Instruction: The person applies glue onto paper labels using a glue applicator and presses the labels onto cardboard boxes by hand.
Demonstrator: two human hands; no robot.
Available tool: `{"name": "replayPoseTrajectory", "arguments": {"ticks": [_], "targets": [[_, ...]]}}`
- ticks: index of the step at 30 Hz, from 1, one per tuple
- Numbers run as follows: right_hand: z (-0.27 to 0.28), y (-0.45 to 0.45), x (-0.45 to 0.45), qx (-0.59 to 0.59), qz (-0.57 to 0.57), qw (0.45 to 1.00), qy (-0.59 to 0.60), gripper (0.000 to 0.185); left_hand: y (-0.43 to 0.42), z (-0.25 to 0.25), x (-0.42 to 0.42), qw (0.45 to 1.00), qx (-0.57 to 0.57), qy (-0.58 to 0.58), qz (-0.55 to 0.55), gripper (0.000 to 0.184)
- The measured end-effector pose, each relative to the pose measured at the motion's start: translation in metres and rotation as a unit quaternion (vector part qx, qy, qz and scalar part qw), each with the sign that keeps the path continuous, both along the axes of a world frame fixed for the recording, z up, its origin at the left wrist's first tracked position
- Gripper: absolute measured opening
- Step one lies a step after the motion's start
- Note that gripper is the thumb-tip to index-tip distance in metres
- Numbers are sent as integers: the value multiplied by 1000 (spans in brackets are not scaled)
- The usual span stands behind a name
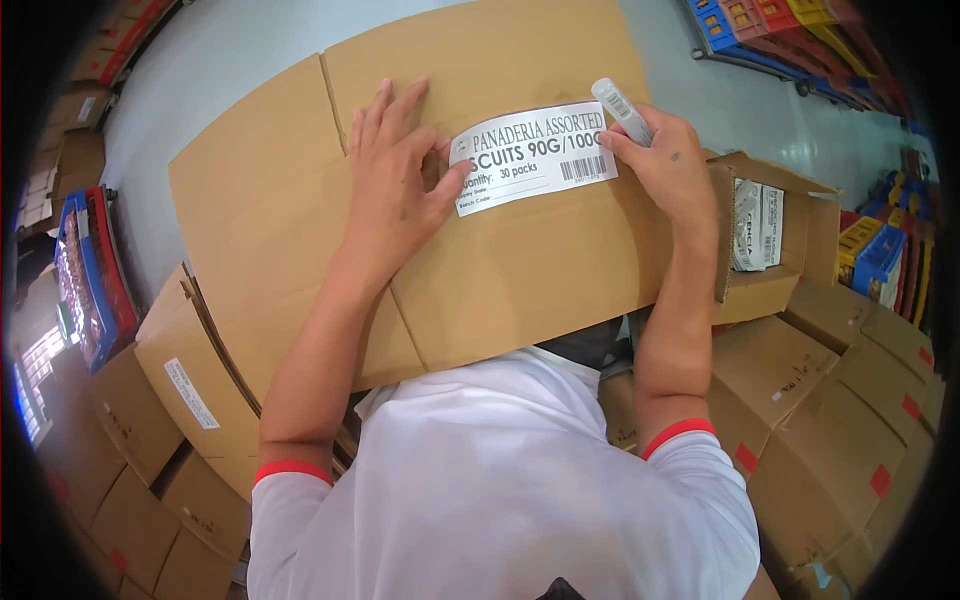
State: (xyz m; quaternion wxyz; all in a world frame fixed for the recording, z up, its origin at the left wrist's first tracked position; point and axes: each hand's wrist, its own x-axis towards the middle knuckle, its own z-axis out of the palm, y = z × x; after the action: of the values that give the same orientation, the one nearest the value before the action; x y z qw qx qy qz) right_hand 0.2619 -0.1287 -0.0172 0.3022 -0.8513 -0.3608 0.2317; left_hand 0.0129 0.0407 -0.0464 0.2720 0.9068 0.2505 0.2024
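A white printed label (535, 150) reading "PANADERIA ASSORTED" lies across a large flat piece of brown cardboard (530, 270) in front of me. At the label's left edge, my left hand (395, 175) pinches with thumb and index finger, its other fingers stretched over the cardboard. My right hand (665, 165) is closed around a whitish marker pen (618, 108), whose end points up and left. The thumb of that hand rests at the label's right edge. Fingertips partly cover both ends of the label.
An open carton (785, 290) at the right holds more printed labels (757, 225). Stacked cardboard boxes (800, 420) surround me on the right and lower left. Coloured plastic crates (770, 30) stand at the upper right, and a blue-edged crate (85, 270) at the left.
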Motion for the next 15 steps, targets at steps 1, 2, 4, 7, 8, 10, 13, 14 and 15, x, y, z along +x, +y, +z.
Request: {"name": "replayPoseTrajectory", "arguments": {"ticks": [1, 2, 4, 7, 8, 10, 13, 14, 15], "targets": [[1, 0, -1, -10, 1, 1000, -3, 31, 0, 0, 0, 1000, 2, 0, -1, 18], [1, 0, -1, -10, 1, 1000, -4, 31, 0, 0, -1, 1000, 3, 0, 0, 18], [0, 0, -2, -6, 16, 999, -28, 32, 0, -1, -2, 1000, 21, 8, -6, 21], [-4, -1, -2, 3, 23, 995, -97, 38, -3, -4, -2, 999, -17, -40, 26, 34], [-2, -4, -3, 2, 23, 995, -98, 38, -5, -2, -4, 999, -17, -42, 26, 34], [23, -1, -23, 25, -92, 993, -65, 40, -9, 6, -12, 999, 38, 10, 28, 54], [34, -1, -40, 85, -105, 989, -60, 37, -16, 8, -23, 985, 110, 129, -4, 58], [30, 0, -45, 84, -105, 989, -60, 37, -17, 7, -24, 986, 109, 129, -4, 58], [22, 1, -50, 104, -76, 986, -104, 33, -18, 7, -25, 982, 123, 146, -9, 56]]}}
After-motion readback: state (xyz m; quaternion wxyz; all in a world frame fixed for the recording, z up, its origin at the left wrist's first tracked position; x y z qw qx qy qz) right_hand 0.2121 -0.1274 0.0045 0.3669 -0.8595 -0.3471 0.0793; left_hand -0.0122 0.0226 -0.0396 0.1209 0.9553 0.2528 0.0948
